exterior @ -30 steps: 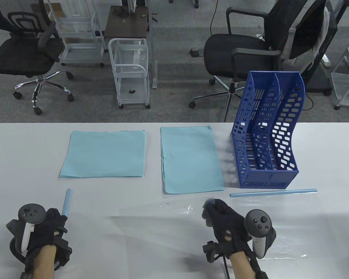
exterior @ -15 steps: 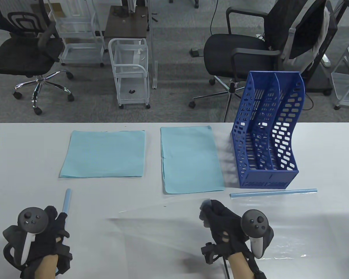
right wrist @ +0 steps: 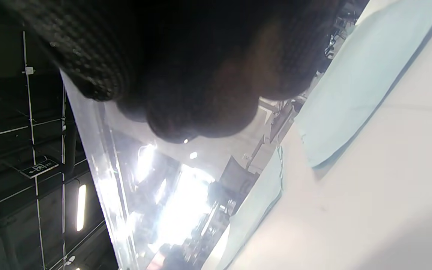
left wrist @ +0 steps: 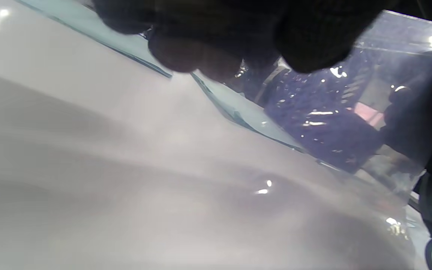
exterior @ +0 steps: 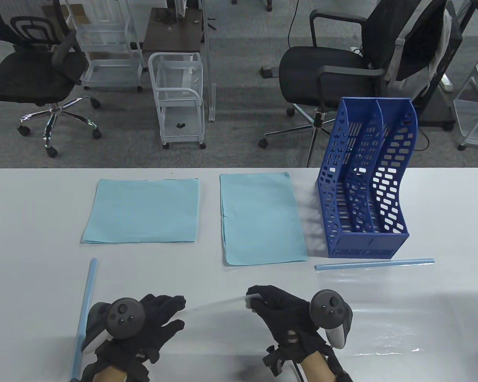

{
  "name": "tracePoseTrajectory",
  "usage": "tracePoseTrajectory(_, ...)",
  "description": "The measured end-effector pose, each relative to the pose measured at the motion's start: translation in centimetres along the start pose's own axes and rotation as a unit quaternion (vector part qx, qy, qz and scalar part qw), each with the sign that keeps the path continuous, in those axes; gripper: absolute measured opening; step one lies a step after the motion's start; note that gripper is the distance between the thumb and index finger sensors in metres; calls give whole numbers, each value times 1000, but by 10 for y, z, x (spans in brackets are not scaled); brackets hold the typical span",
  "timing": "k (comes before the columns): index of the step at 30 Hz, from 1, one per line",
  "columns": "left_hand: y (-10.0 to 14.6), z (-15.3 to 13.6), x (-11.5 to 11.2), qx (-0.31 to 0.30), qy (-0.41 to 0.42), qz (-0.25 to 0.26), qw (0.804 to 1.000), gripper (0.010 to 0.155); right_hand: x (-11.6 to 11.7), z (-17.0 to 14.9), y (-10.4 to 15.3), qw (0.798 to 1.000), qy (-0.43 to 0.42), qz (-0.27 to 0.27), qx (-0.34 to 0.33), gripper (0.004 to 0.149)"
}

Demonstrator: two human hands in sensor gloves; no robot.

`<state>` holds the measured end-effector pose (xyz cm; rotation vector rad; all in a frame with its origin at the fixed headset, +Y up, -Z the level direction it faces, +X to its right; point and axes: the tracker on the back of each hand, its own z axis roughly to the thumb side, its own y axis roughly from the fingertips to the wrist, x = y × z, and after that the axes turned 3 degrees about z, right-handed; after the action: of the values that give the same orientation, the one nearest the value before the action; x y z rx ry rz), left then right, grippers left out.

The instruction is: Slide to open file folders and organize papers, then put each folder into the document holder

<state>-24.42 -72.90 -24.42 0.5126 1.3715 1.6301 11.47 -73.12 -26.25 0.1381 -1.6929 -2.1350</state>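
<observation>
Near the front edge of the white table (exterior: pixel 32 207), a clear plastic folder sheet (exterior: pixel 219 304) was lifted at its far edge by the right hand (exterior: pixel 290 318), whose fingers were curled and pinched onto that edge. The left hand (exterior: pixel 143 322) was laid with fingers spread and straight at the left end of the lifted sheet; nothing was seen gripped by it, though whether the fingertips touched the plastic could not be told. A light-blue slide bar (exterior: pixel 85 306) was lying on the table just left of the left hand, running from the front edge away from the person. A second slide bar (exterior: pixel 374 264) was lying crosswise just in front of the blue document holder (exterior: pixel 366 238), with the edge of another clear folder (exterior: pixel 402 310) seen below it. The holder was standing at the right rear of the table, its visible compartments holding no folder. Two stacks of light-blue paper were laid flat farther back: the left paper stack (exterior: pixel 141 211) and the right paper stack (exterior: pixel 261 219), apart from each other, the right one near the holder. From the left wrist view, the raised transparent sheet (left wrist: pixel 351 112) was seen beside the dark fingers (left wrist: pixel 208 33). From the right wrist view, the sheet (right wrist: pixel 99 180) was seen hanging from the gloved fingers (right wrist: pixel 186 75).
</observation>
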Motion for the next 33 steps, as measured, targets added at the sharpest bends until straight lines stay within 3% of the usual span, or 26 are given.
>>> tracePoseTrajectory(3, 0, -6, -1, 3, 19, 26, 999, 44, -1, -3, 1, 999, 26, -26, 18, 48)
tracePoseTrajectory(8, 7, -23, 13, 38, 81, 80, 993, 43, -26, -20, 5, 985, 59, -97, 127, 76)
tracePoseTrajectory(10, 9, -29, 17, 50, 126, 101, 986, 43, -32, -29, 8, 980, 23, -102, 170, 84)
tracePoseTrajectory(13, 14, -35, 19, 59, 213, 130, 967, 43, -30, -41, 6, 977, -63, -53, 198, 88)
tracePoseTrajectory(16, 14, -38, 15, 65, 293, 135, 944, 43, -16, -43, 1, 971, -148, 21, 188, 79)
tracePoseTrajectory(19, 12, -39, 8, 72, 327, 113, 936, 43, -7, -36, -1, 970, -170, 48, 167, 58)
tracePoseTrajectory(22, 10, -39, 5, 85, 319, 110, 938, 44, -9, -28, -1, 979, -136, 2, 153, 43)
tracePoseTrajectory(26, 11, -37, 3, 95, 324, 100, 936, 44, -12, -24, 2, 982, -111, -26, 152, 41)
tracePoseTrajectory(28, 12, -33, 3, 111, 299, 84, 944, 46, -15, -22, 2, 981, -102, -31, 161, 40)
tracePoseTrajectory(33, 22, -20, 10, 158, 198, 139, 957, 69, -19, -24, 4, 976, -78, -36, 198, 41)
